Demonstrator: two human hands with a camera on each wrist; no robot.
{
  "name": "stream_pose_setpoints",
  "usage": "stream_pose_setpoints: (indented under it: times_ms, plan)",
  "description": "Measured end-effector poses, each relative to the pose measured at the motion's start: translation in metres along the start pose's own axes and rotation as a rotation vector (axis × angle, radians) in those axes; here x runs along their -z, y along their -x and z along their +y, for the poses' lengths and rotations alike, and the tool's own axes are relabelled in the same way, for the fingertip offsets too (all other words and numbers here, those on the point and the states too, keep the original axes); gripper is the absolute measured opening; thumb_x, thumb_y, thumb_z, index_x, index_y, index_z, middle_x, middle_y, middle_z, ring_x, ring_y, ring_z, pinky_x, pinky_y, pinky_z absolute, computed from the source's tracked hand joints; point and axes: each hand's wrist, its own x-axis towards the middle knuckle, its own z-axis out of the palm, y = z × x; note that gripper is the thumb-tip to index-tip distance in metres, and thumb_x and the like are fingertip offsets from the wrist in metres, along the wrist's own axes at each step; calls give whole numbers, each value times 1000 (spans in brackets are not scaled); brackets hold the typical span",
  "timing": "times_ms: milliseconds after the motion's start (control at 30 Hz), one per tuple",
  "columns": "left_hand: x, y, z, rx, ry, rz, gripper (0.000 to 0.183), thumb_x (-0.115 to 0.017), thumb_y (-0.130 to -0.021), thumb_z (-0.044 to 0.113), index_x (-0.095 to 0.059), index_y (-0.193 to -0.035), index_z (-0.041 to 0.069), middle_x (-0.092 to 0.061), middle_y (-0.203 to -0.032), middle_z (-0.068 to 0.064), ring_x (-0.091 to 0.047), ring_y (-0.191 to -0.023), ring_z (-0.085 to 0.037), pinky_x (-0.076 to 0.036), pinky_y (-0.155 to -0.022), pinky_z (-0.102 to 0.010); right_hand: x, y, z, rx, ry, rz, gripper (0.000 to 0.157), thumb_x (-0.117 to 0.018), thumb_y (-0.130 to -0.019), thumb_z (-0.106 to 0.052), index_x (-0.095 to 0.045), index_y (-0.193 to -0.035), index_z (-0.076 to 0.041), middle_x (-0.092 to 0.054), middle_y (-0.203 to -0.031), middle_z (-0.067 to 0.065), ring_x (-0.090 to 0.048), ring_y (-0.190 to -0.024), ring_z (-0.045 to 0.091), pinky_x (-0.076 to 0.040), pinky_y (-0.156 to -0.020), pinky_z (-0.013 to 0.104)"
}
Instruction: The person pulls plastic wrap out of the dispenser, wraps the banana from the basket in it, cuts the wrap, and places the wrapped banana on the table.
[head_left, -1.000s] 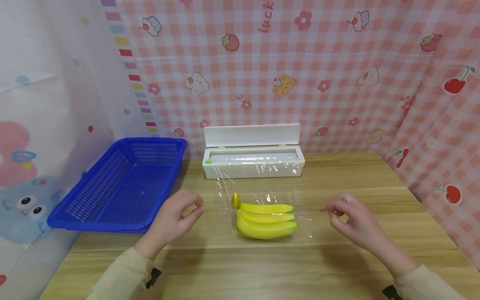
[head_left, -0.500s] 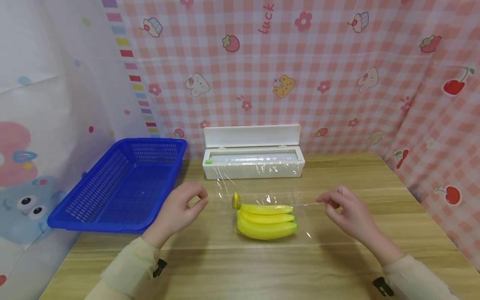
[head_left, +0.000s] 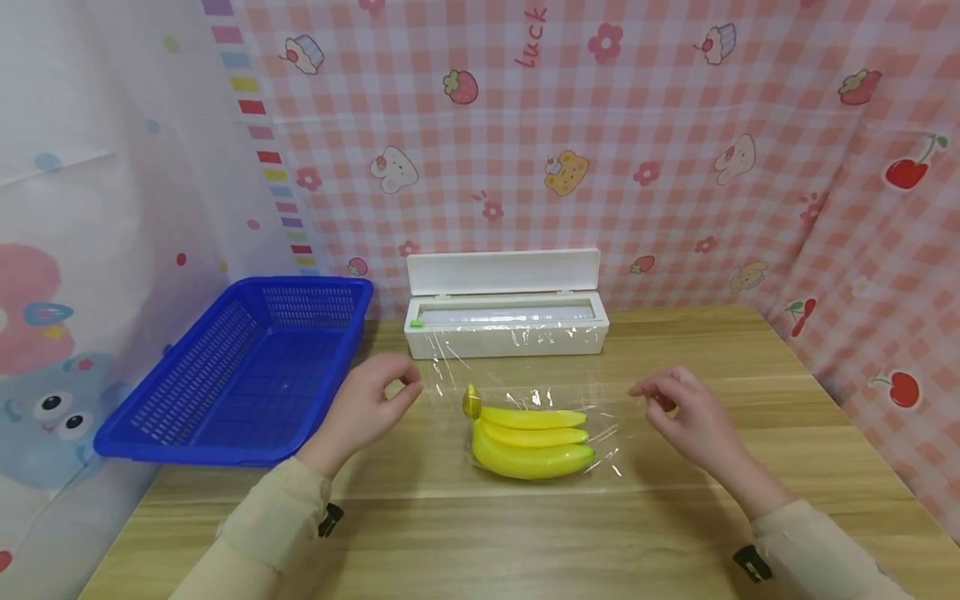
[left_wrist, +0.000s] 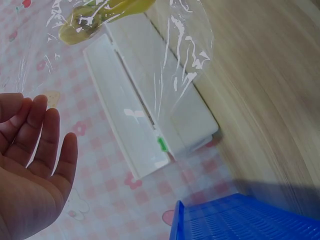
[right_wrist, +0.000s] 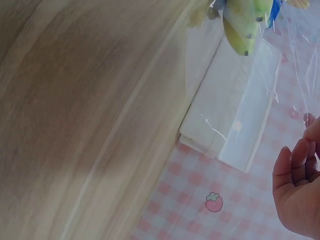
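A bunch of yellow bananas [head_left: 532,446] lies on the table, its stem to the left and green tips to the right. Clear plastic wrap [head_left: 525,396] spreads about it, running from the white wrap dispenser [head_left: 507,337] behind. My left hand [head_left: 367,404] is left of the bananas, thumb and forefinger pinching the wrap's left side. On the other side, my right hand [head_left: 690,412] pinches the wrap's right side; creases run up to its fingertips in the right wrist view. The dispenser's lid [head_left: 504,272] stands raised, and a green slider [head_left: 417,323] sits at its left end.
A blue plastic basket [head_left: 300,446] stands at the left, close beside my left hand and forearm. Patterned cloth [head_left: 525,125] hangs behind and at both sides of the wooden table [head_left: 525,542].
Both hands have moved inward and slightly away from me, toward the bananas. The creases in the wrap by the banana tips have shifted. Bananas, dispenser and basket stay in place.
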Motion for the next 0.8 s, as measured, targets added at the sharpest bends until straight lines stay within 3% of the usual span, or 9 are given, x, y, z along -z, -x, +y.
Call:
stream_pose_setpoints:
  times_ms: [400,800]
  plan:
    - [-5,-7,-8,26,12,2,14,-72,-83,1,-63,-80,11,-65,-82,-1,-59,-81,-19,-48,-71,-38,-5,-1,2,-48,-12,13,31,-62,-74,18,-74,-89,-5,-57,-82,-1,-51,-70,8,-45,-60,17]
    - [-3,-13,-10,41,11,-68,13,-69,-84,2,-63,-80,13,-63,-82,1,-59,-80,-18,-49,-73,-38,-9,-4,4,-135,-2,1,26,-59,-77,15,-73,-91,-2,-55,-80,2,-47,-70,11,-42,-57,20]
